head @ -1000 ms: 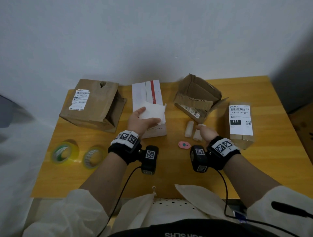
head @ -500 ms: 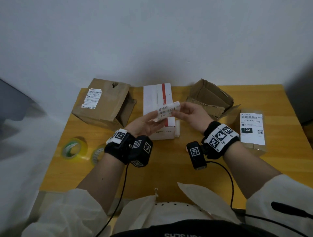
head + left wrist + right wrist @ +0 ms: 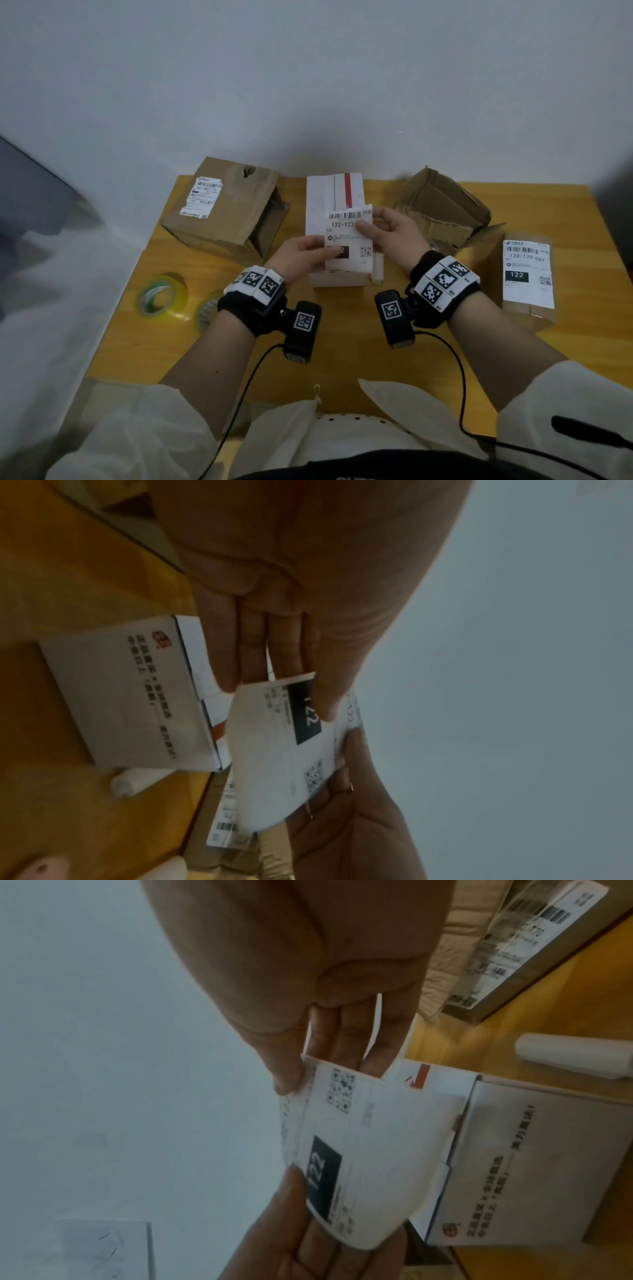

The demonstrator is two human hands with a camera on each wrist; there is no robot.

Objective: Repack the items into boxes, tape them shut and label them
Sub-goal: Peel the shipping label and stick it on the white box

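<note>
A white shipping label (image 3: 347, 236) printed with a barcode, "122-122" and a black "122" block hangs face up over the white box with a red stripe (image 3: 334, 192). My left hand (image 3: 329, 253) pinches its lower left edge, thumb on the black block. My right hand (image 3: 368, 229) pinches its upper right edge. In the left wrist view the label (image 3: 284, 750) curves between both hands above the white box (image 3: 130, 702). The right wrist view shows the same label (image 3: 369, 1139) bowed, with the box (image 3: 534, 1150) below it.
On the wooden table (image 3: 342, 342), a labelled brown box (image 3: 222, 205) lies at back left and a torn open brown box (image 3: 442, 209) at back right. A taped brown box with a "122" label (image 3: 524, 274) stands right. Two tape rolls (image 3: 162, 296) (image 3: 207, 310) lie left; a small white roll (image 3: 377, 272) lies beside the white box.
My right hand left the table near the small white rolls and joined my left hand on the label. The label turned from edge-on to print up, spread between both hands.
</note>
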